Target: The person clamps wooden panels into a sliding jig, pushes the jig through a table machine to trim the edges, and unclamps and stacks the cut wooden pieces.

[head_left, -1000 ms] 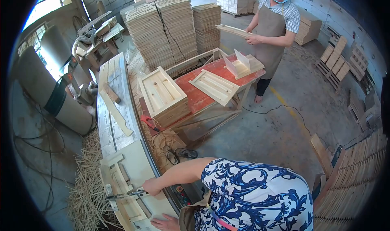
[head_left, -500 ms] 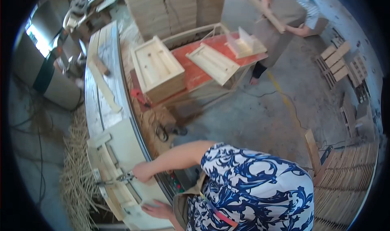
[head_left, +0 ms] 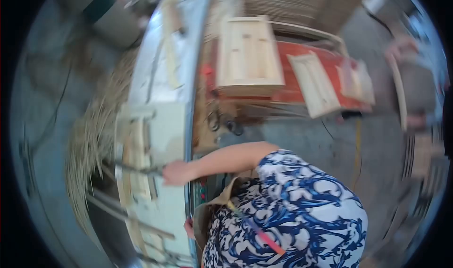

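I see the right hand (head_left: 177, 173), fingers closed round a slender dark metal lever (head_left: 137, 169) over the pale greenish flat surface (head_left: 167, 126); the left hand's (head_left: 188, 228) fingers I cannot tell.

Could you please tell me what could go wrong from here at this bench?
1. The right hand holds the end of the metal bar, which crosses the wooden pieces; if its grip slips, the pieces might shift.
2. The apron appears close to the red and green buttons by the bench, so the cloth could perhaps brush one.
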`<action>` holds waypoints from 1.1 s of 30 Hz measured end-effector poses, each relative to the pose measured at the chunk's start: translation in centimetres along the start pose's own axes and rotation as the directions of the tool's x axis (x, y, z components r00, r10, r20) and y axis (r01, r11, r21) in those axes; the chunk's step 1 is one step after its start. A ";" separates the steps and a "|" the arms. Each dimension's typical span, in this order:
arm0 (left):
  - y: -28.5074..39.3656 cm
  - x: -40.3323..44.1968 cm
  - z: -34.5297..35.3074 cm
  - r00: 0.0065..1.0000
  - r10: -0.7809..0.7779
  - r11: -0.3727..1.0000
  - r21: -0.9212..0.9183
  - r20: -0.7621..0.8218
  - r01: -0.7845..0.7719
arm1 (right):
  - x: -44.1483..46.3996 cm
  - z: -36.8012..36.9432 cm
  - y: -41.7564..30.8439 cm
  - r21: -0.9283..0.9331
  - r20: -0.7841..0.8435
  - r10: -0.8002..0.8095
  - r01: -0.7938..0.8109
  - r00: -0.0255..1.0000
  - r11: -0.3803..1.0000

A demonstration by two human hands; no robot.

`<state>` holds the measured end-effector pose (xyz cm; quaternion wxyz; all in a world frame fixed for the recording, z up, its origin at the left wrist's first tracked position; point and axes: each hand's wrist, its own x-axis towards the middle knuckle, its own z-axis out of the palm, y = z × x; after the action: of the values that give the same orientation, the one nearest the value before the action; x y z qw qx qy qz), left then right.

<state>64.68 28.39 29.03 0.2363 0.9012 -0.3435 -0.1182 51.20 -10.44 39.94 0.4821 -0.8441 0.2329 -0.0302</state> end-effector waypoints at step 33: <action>-8.3 0.5 0.9 0.594 -0.800 0.433 0.769 0.088 0.470 | 6.5 -13.0 11.5 -0.405 -0.723 0.019 -0.447 0.690 0.797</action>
<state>69.31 33.16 24.03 -0.2586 0.9276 -0.0258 -0.2684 49.23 -28.55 36.23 0.0946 -0.8335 0.5033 -0.2071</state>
